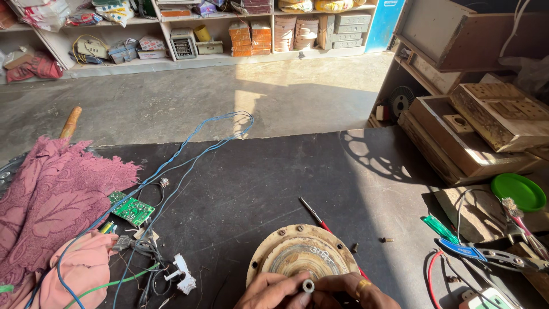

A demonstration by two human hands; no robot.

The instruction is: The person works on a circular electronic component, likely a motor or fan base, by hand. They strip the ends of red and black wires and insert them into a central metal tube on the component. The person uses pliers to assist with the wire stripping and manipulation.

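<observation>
A small metal bush [309, 285], a short grey ring with a dark hole through it, sits pinched between my two hands at the bottom edge of the view, right over the near rim of the round motor housing [301, 256]. My left hand [267, 292] is curled with its fingertips closed on the left side of the bush, and my right hand [351, 290], with a gold ring on one finger, is curled and closed on its right side, so both hands grip the same little piece. The motor housing is a dusty tan disc with a raised hub in the middle and screw heads around its edge; it lies flat on the dark workbench [246, 183]. A red-handled screwdriver [316, 217] lies slanted just behind the housing, its tip pointing away from me. A small loose screw [388, 240] rests on the bench to the right of the housing. Further right, blue-handled pliers [486, 255] and a green-handled screwdriver [439, 228] lie near a green plastic lid [518, 191]. To my left, blue wires [189, 143] loop across the bench past a green circuit board [131, 209], next to a pink cloth [51, 200], and a white plastic connector [184, 274] lies among the tangled leads
</observation>
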